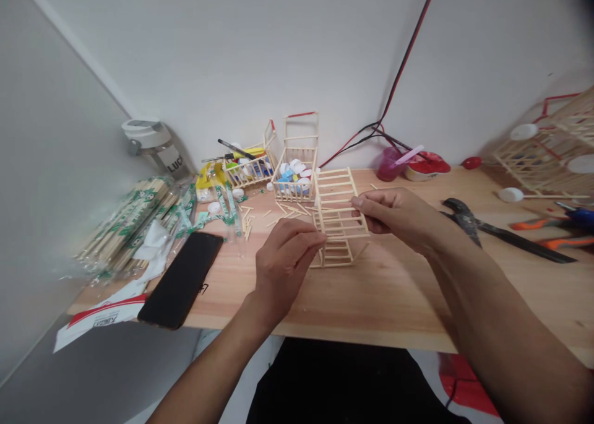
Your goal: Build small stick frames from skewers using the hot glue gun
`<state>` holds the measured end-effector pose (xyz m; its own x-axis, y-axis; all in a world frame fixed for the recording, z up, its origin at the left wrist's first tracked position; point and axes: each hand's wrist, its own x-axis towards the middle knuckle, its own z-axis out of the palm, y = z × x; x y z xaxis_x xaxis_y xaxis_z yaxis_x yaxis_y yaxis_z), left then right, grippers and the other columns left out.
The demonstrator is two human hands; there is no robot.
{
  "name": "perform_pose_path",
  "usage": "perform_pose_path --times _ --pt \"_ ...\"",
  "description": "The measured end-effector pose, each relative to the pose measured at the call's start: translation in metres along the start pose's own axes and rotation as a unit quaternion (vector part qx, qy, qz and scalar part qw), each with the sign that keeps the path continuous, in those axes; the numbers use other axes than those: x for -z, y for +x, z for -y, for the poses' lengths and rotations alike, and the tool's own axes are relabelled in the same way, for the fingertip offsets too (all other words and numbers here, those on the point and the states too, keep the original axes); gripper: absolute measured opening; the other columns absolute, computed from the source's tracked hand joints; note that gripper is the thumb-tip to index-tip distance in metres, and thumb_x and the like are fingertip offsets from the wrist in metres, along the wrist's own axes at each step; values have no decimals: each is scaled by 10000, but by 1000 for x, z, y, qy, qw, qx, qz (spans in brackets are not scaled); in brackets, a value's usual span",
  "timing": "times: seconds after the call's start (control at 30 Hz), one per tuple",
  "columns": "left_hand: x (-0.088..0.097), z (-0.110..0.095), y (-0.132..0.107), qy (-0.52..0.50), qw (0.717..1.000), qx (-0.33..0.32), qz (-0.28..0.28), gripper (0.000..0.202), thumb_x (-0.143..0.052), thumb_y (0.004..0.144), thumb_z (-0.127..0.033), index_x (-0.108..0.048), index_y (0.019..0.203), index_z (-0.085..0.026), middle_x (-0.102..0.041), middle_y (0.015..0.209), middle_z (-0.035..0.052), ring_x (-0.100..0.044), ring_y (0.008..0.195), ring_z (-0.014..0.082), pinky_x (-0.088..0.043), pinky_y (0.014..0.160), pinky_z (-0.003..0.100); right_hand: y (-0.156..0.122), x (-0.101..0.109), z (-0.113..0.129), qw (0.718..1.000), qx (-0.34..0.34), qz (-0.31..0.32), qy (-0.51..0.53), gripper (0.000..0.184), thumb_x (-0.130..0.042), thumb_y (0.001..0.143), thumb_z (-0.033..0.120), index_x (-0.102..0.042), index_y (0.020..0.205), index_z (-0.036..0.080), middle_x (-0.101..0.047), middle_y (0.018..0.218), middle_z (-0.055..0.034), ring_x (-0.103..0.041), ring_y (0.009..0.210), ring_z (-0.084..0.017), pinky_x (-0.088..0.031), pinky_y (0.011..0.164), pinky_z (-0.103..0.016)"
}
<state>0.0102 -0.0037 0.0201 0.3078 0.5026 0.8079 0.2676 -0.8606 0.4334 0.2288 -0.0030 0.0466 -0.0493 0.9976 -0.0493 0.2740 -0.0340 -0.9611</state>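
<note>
Along the left of the tabletop [371,306] lie clear bags of wooden sticks [125,226] with green printing, partly covered by a crumpled white tissue [153,247]. Below them, a red-and-white wrapper [99,315] hangs off the front edge, and a black phone [180,278] lies face down or switched off; I cannot tell which. Behind, a water bottle [155,145] stands in the corner, its label cut off by shadow. Two small stick cribs [245,170] [294,176] hold white and blue bottle caps, with loose stick pieces [283,213] scattered in front.

My left hand [288,269] is curled, its fingertips at the near side of a ladder-like wooden stick frame [336,216]; I cannot tell whether they grip it. My right hand [394,216] pinches the frame's right side between narrowly closed fingers, hiding some rungs, and holds it just above the tabletop.

Further right, a dark tool [505,235] lies partly hidden by my forearm, and another stick structure [542,145] is cut off by the picture's edge.
</note>
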Motion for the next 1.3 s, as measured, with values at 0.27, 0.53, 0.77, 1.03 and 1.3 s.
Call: perform_pose_path --times 0.27,0.53,0.77,1.03,1.3 --pt "-1 2 0 7 1000 -9 -2 94 -621 823 -94 -664 850 -173 -654 840 42 -596 839 137 -520 743 285 0 0 0 1000 3 1 -4 462 -578 803 569 -527 586 164 -446 486 40 -346 450 -51 -240 444 -224" --pt "-1 1 0 14 1000 -18 9 113 -612 828 -84 -654 867 -182 -650 861 41 -599 854 136 -520 751 284 -2 1 2 1000 8 0 -5 459 -582 798 567 -517 586 166 -439 487 39 -344 456 -56 -238 451 -230" --pt "-2 0 -1 25 999 -19 14 125 -622 814 -60 -631 876 -168 -631 880 35 -591 862 129 -516 755 277 -1 0 3 1000 7 1 1 457 -589 790 571 -527 586 167 -430 483 40 -333 454 -57 -230 449 -233" --pt "-4 0 -1 25 999 -28 4 139 -628 805 -52 -625 879 -170 -624 879 34 -593 855 135 -518 742 279 -2 0 2 1000 4 -5 10 439 -599 788 562 -539 603 169 -448 504 35 -350 464 -59 -244 452 -234" --pt "-5 0 -1 27 999 -27 6 136 -616 811 -49 -618 870 -171 -620 886 31 -587 863 132 -519 754 281 -1 1 2 1000 7 -6 -3 452 -590 797 565 -522 586 171 -448 491 32 -352 457 -58 -246 450 -231"
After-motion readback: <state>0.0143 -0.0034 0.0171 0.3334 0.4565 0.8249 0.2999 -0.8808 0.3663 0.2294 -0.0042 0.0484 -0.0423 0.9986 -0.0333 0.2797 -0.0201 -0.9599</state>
